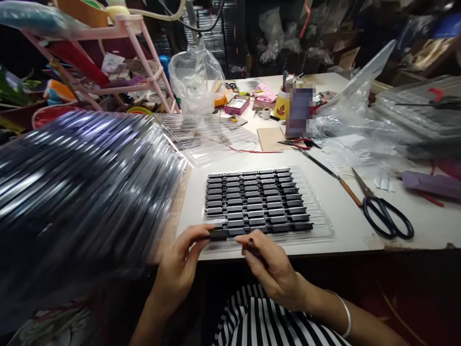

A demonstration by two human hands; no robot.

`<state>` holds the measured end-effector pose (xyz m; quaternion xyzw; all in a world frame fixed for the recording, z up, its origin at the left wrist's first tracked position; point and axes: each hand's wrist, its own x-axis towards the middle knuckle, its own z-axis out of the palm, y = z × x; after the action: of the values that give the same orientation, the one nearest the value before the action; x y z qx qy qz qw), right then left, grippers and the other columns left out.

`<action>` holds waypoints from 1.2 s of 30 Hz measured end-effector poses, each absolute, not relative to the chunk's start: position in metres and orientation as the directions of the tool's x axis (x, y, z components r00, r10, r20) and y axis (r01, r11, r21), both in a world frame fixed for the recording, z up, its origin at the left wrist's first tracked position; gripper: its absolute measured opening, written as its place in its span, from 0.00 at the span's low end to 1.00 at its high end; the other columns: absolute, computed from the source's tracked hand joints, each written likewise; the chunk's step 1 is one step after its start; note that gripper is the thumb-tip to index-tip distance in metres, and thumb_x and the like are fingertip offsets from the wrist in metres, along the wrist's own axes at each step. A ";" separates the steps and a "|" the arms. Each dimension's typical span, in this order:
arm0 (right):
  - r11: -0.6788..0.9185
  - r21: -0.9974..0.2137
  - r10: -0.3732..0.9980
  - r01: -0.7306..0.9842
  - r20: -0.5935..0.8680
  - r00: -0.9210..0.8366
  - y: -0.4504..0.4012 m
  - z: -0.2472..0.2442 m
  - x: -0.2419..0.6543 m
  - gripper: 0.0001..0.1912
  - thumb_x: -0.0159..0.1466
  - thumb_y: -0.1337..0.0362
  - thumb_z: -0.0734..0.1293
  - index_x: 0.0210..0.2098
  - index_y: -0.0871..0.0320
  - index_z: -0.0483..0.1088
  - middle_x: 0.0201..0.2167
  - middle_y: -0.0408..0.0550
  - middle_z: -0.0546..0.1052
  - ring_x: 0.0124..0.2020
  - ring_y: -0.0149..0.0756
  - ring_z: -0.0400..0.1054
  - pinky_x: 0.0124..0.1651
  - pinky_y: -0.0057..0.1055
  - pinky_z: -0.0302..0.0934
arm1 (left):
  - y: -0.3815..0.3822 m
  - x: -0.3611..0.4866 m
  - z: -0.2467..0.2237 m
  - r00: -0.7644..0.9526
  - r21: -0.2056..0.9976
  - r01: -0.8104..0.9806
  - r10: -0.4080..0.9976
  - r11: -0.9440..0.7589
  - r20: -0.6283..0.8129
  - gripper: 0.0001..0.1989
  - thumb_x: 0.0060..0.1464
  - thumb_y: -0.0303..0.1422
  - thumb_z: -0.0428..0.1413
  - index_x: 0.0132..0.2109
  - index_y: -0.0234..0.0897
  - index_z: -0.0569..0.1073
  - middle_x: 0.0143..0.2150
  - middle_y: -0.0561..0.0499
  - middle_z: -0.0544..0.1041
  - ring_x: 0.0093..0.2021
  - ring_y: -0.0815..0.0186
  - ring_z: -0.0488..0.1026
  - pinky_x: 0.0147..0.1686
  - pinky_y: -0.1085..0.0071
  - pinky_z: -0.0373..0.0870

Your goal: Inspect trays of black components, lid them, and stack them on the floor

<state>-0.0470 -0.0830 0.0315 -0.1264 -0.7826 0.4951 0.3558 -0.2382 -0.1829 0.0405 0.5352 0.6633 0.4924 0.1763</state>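
Observation:
A clear plastic tray (319, 211) lies near the table's front edge, with rows of small black strip-shaped parts (255, 202) in it. At its near left corner, my left hand (180, 264) pinches a small black strip (218, 235) between thumb and fingertips. My right hand (272, 269) is closed just to the right of that strip, its index finger pointing at the strip's end. Something small and dark shows between the right fingers, but I cannot make out what it is.
Stacked clear trays (90, 187) with dark contents fill the left side. Scissors (383, 211), a wooden-handled tool (349, 191) and red-handled pliers (300, 142) lie right of the tray. Behind stand a yellow cup (281, 105), plastic bags (196, 79) and a pink rack (144, 53).

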 end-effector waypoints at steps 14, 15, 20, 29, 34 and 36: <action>0.466 -0.848 0.538 -0.253 0.498 -0.680 -0.096 0.027 -0.058 0.11 0.64 0.73 0.61 0.45 0.61 0.67 0.35 0.52 0.76 0.39 0.34 0.72 0.40 0.27 0.68 | -0.190 -0.189 0.020 -0.583 0.973 -0.133 0.780 0.186 -0.229 0.31 0.53 0.41 0.58 0.63 0.47 0.61 0.58 0.49 0.71 0.58 0.58 0.68 0.55 0.66 0.66; 0.456 -0.857 0.555 -0.239 0.483 -0.677 -0.094 0.026 -0.056 0.12 0.64 0.73 0.61 0.47 0.61 0.67 0.36 0.52 0.76 0.38 0.33 0.72 0.39 0.27 0.67 | -0.192 -0.190 0.020 -0.579 0.978 -0.068 0.790 0.198 -0.200 0.29 0.55 0.41 0.57 0.63 0.48 0.62 0.61 0.51 0.68 0.60 0.59 0.64 0.58 0.66 0.63; 0.494 -0.862 0.608 -0.114 0.436 -0.663 -0.083 0.025 -0.049 0.13 0.66 0.70 0.61 0.49 0.59 0.68 0.33 0.47 0.75 0.32 0.31 0.68 0.36 0.28 0.66 | -0.193 -0.187 0.025 -0.430 0.973 0.127 0.895 0.193 -0.122 0.17 0.62 0.39 0.48 0.56 0.46 0.71 0.57 0.52 0.72 0.58 0.63 0.66 0.58 0.69 0.61; 0.517 -0.846 0.569 -0.130 0.453 -0.687 -0.084 0.016 -0.043 0.04 0.65 0.71 0.62 0.38 0.58 0.68 0.28 0.44 0.73 0.29 0.29 0.67 0.32 0.24 0.63 | -0.190 -0.173 0.031 -0.419 0.969 0.174 0.904 0.174 -0.087 0.14 0.65 0.37 0.44 0.47 0.41 0.72 0.29 0.56 0.69 0.30 0.70 0.65 0.33 0.75 0.64; 0.566 -0.812 0.512 -0.142 0.481 -0.712 -0.082 0.016 -0.041 0.04 0.66 0.70 0.61 0.39 0.58 0.67 0.28 0.44 0.73 0.27 0.29 0.66 0.30 0.24 0.62 | -0.192 -0.174 0.030 -0.390 0.971 0.179 0.918 0.159 -0.079 0.13 0.65 0.36 0.44 0.46 0.41 0.72 0.31 0.56 0.70 0.32 0.70 0.67 0.35 0.75 0.63; 0.586 -0.799 0.490 -0.134 0.481 -0.727 -0.081 0.016 -0.041 0.04 0.65 0.70 0.61 0.39 0.58 0.66 0.27 0.45 0.72 0.26 0.29 0.65 0.29 0.24 0.62 | -0.192 -0.174 0.031 -0.384 0.972 0.184 0.921 0.148 -0.067 0.13 0.65 0.35 0.44 0.46 0.40 0.73 0.32 0.55 0.71 0.32 0.70 0.67 0.35 0.75 0.63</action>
<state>-0.0406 -0.0812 0.0161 -0.1091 -0.8175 0.4418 0.3530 -0.1740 -0.1924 0.0312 0.4166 0.6628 0.5026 0.3667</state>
